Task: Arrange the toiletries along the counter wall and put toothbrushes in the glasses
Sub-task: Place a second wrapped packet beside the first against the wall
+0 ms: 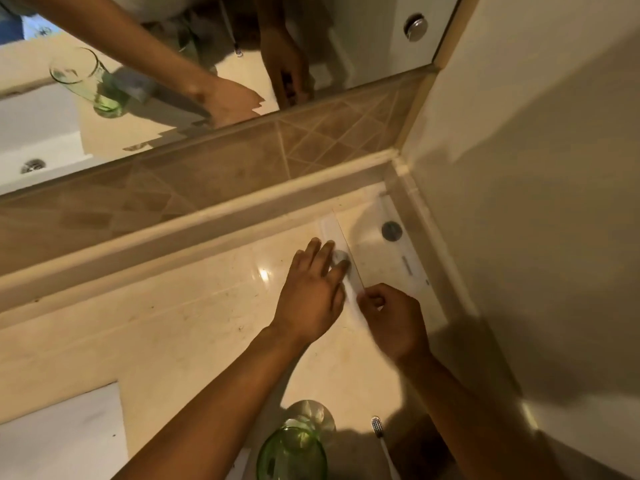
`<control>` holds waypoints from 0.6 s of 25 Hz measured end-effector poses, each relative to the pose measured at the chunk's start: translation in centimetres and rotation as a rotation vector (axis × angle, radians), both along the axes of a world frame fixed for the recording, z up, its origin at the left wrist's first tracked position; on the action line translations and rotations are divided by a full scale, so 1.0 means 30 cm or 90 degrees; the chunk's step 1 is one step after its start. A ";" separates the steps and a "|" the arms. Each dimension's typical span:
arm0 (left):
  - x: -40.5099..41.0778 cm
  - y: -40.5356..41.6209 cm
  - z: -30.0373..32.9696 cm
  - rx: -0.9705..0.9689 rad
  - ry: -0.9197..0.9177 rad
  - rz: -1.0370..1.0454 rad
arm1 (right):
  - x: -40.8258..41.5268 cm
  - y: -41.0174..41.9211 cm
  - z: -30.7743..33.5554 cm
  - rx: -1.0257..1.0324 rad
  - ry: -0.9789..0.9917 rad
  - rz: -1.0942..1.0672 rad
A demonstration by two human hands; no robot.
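Observation:
A long white tube lies on the beige counter, pointing toward the back wall near the right corner. My left hand rests on its middle with straight fingers, beside a small round grey cap-like part. My right hand pinches the tube's near end between thumb and fingers. A green glass stands at the bottom of the view, under my left forearm. A white toothbrush stands just right of it, bristles up; whether it sits in a second glass is hidden.
A mirror above the brown tiled backsplash reflects my hands and a green glass. The right side wall closes the corner. A round grey disc shows near the corner. A white sink edge is at bottom left.

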State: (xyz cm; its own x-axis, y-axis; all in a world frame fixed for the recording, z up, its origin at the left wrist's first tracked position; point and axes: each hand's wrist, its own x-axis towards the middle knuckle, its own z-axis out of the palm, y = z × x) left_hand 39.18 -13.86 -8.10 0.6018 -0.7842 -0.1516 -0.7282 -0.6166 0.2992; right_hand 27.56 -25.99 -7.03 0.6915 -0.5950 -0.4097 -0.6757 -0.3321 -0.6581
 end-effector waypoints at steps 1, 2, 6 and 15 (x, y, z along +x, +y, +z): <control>0.004 -0.003 -0.011 0.013 -0.009 -0.005 | -0.004 0.004 -0.004 -0.031 0.001 0.013; 0.008 -0.005 -0.019 0.019 -0.017 -0.009 | -0.007 0.007 -0.007 -0.071 -0.002 0.025; 0.031 -0.012 -0.024 0.003 -0.018 -0.028 | -0.006 0.019 -0.022 -0.233 -0.017 0.085; 0.089 -0.002 -0.037 0.014 -0.028 -0.048 | 0.033 0.056 -0.044 -0.248 -0.023 0.114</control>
